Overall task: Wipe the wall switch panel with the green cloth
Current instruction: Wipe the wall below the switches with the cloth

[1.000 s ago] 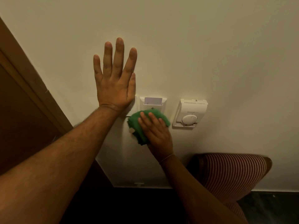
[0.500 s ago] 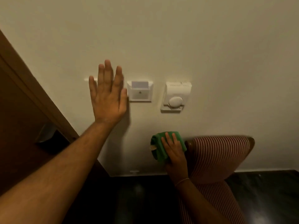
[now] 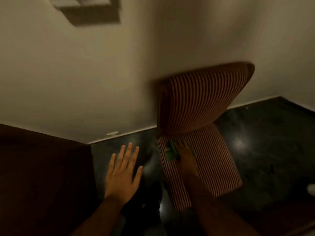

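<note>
The green cloth (image 3: pixel 172 151) lies on the seat of a striped chair (image 3: pixel 211 160), under my right hand (image 3: pixel 185 157), whose fingers press on top of it. My left hand (image 3: pixel 123 171) hangs over the dark floor with its fingers spread and nothing in it. Only a blurred corner of a white wall panel (image 3: pixel 92 4) with its shadow shows at the top left edge. Both hands are far below it.
The chair's striped backrest (image 3: pixel 201 96) leans against the cream wall (image 3: pixel 85 74). A dark wooden door (image 3: pixel 39 176) fills the lower left. The dark glossy floor (image 3: pixel 272 150) spreads to the right, with a white skirting line along the wall's foot.
The view has swung down from the wall to the floor. My right hand has carried the cloth down onto the chair seat. My left hand has come off the wall and dropped low.
</note>
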